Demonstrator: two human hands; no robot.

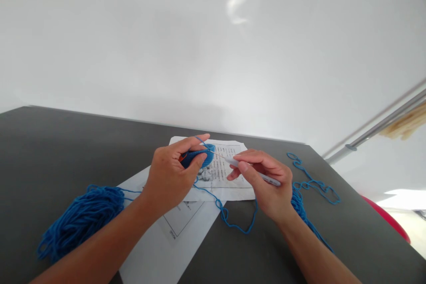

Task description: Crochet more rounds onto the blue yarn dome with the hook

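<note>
My left hand (169,175) is closed around a small blue crocheted piece (199,157) with a bit of orange at its edge, and a strand of blue yarn runs over the index finger. My right hand (266,182) pinches a white crochet hook (256,174) whose thin metal tip points left into the blue piece. Both hands hover over printed instruction sheets (226,173) on the dark grey table (49,151). Loose blue yarn (233,219) trails from the piece down between my wrists.
A big loose heap of blue yarn (83,215) lies at the left near my left forearm. More tangled yarn (313,184) lies right of my right hand. A white wall rises behind the table. A metal rail (379,131) and something red (389,219) are at the right.
</note>
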